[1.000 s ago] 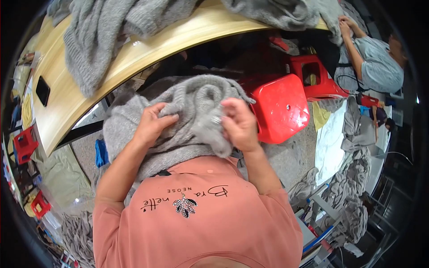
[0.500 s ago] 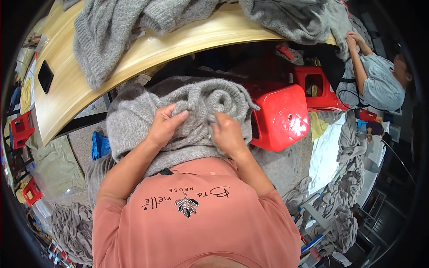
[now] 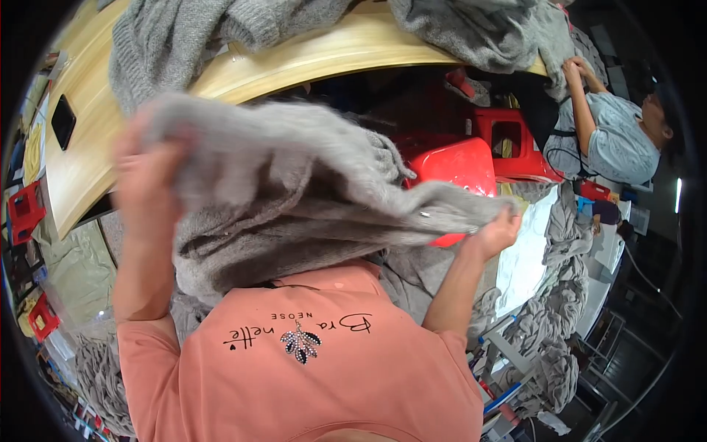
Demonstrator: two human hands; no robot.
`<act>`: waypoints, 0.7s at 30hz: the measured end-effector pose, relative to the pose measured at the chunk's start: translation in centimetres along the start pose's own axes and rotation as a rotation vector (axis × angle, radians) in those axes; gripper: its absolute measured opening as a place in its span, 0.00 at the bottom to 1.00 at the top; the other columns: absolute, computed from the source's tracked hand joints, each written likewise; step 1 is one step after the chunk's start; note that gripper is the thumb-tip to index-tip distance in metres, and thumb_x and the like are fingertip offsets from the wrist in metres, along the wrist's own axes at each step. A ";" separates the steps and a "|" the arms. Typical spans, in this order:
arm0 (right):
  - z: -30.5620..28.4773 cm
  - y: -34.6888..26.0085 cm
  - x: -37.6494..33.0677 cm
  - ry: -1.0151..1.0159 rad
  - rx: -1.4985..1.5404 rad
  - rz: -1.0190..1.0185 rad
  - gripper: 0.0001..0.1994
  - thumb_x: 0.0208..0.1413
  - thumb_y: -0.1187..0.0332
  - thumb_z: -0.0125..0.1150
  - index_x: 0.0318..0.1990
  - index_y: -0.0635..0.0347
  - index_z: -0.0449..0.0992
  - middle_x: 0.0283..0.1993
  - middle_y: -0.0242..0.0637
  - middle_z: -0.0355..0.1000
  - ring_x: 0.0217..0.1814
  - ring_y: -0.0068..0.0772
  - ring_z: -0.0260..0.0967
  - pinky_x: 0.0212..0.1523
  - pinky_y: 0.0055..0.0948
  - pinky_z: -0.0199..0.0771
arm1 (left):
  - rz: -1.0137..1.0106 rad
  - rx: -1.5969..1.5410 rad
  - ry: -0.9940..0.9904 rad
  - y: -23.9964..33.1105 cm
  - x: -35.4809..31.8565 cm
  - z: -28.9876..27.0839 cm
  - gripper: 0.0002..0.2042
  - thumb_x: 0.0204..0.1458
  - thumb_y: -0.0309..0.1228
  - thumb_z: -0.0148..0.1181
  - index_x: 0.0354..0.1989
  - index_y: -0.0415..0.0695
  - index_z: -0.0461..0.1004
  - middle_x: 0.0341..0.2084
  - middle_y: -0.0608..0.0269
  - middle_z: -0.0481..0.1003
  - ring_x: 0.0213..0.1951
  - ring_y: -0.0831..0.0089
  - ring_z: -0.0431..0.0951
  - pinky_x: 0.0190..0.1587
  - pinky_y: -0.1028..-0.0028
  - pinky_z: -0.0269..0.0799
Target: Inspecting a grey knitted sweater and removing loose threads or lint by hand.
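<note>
A grey knitted garment [image 3: 294, 191] lies across my lap, its upper edge lifted and pulled wide between my two hands. My left hand [image 3: 151, 166], blurred by motion, grips a bunched part of the knit at the left, raised near the table edge. At the right, my right hand [image 3: 499, 232] pinches the other end of the stretched edge, beside the red stool. The cloth sags in folds between them, and its lower part rests against my pink shirt [image 3: 302, 376].
A wooden table [image 3: 294, 62] curves across the front, bearing more grey knitwear [image 3: 479, 33] and a black phone [image 3: 63, 120]. Red stools [image 3: 456, 162] stand at the right. A co-worker [image 3: 615, 136] sits at the far right. Heaps of grey garments [image 3: 556, 302] lie at lower right.
My hands have moved from close together over the bundled knit to far apart, left hand up and left, right hand out right. The garment's edge is now stretched out between them.
</note>
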State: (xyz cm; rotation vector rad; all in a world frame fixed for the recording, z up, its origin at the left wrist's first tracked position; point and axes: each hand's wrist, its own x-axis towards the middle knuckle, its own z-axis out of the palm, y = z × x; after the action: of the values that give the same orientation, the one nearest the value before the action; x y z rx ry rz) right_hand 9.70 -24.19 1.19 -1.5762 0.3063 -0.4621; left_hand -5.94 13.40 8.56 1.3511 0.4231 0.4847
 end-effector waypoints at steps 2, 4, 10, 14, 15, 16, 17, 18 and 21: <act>1.8 -0.7 -4.2 -0.403 -0.184 -0.186 0.07 0.49 0.78 0.48 0.35 0.65 0.70 0.32 0.37 0.69 0.35 0.29 0.68 0.35 0.28 0.71 | -0.074 0.256 -0.157 -2.9 0.4 3.5 0.09 0.38 0.22 0.52 0.30 0.39 0.74 0.24 0.66 0.74 0.26 0.81 0.70 0.31 0.80 0.67; 4.2 -2.2 -7.8 -1.106 -0.087 -0.257 0.11 0.40 0.83 0.50 0.34 0.64 0.72 0.29 0.37 0.70 0.31 0.27 0.68 0.33 0.24 0.70 | -0.285 0.068 -0.186 -7.1 -0.8 6.2 0.06 0.39 0.20 0.55 0.27 0.39 0.74 0.21 0.69 0.73 0.24 0.84 0.69 0.27 0.83 0.64; 8.4 -2.1 -11.7 -1.392 -0.116 -0.553 0.14 0.32 0.84 0.55 0.32 0.64 0.70 0.33 0.43 0.69 0.29 0.37 0.69 0.28 0.29 0.68 | -0.502 -0.145 -0.259 -10.7 -3.3 7.1 0.05 0.41 0.17 0.55 0.27 0.38 0.75 0.21 0.69 0.73 0.20 0.87 0.67 0.20 0.84 0.62; 9.6 -1.1 -11.2 -1.327 -0.095 -0.519 0.15 0.32 0.86 0.52 0.34 0.65 0.68 0.36 0.48 0.66 0.31 0.43 0.68 0.28 0.30 0.68 | -0.502 -0.135 -0.281 -10.7 -3.7 6.9 0.06 0.41 0.17 0.55 0.28 0.38 0.75 0.19 0.70 0.72 0.22 0.87 0.68 0.22 0.84 0.63; 9.6 -0.6 -11.5 -1.326 -0.092 -0.516 0.15 0.32 0.86 0.52 0.34 0.65 0.68 0.36 0.48 0.66 0.31 0.43 0.68 0.28 0.30 0.68 | -0.438 -0.098 -0.261 -10.8 -3.8 6.9 0.06 0.41 0.17 0.55 0.28 0.37 0.75 0.19 0.70 0.72 0.22 0.87 0.67 0.22 0.84 0.62; 9.5 -0.1 -11.7 -1.327 -0.128 -0.545 0.15 0.33 0.86 0.52 0.34 0.65 0.68 0.35 0.48 0.66 0.32 0.43 0.68 0.28 0.30 0.68 | -0.440 -0.095 -0.264 -11.0 -3.9 6.7 0.06 0.41 0.17 0.55 0.28 0.37 0.75 0.19 0.70 0.72 0.22 0.87 0.67 0.22 0.84 0.62; 9.5 0.2 -12.0 -1.328 -0.165 -0.574 0.15 0.33 0.86 0.52 0.34 0.64 0.67 0.35 0.48 0.66 0.32 0.43 0.68 0.28 0.31 0.68 | -0.440 -0.149 -0.246 -11.4 -4.0 6.4 0.06 0.42 0.17 0.54 0.28 0.37 0.74 0.19 0.71 0.71 0.22 0.88 0.67 0.21 0.85 0.62; 9.5 0.3 -12.4 -1.322 -0.165 -0.571 0.15 0.33 0.86 0.52 0.34 0.64 0.67 0.35 0.48 0.66 0.32 0.43 0.68 0.28 0.31 0.68 | -0.440 -0.204 -0.228 -11.7 -4.2 6.1 0.06 0.42 0.18 0.54 0.29 0.37 0.74 0.19 0.72 0.71 0.22 0.88 0.67 0.21 0.85 0.61; 9.1 0.8 -13.7 -1.189 -0.117 -0.576 0.15 0.34 0.87 0.50 0.34 0.65 0.66 0.33 0.47 0.66 0.31 0.44 0.68 0.28 0.31 0.68 | -0.435 -0.057 -0.319 -12.4 -4.8 5.9 0.05 0.43 0.19 0.54 0.28 0.37 0.74 0.20 0.73 0.72 0.23 0.88 0.66 0.22 0.85 0.61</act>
State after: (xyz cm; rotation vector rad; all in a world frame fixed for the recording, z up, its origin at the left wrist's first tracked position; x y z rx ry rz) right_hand 2.01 -9.80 -1.19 -1.7743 -1.0571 0.1263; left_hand -5.62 4.04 -2.59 1.2105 0.4195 -0.0780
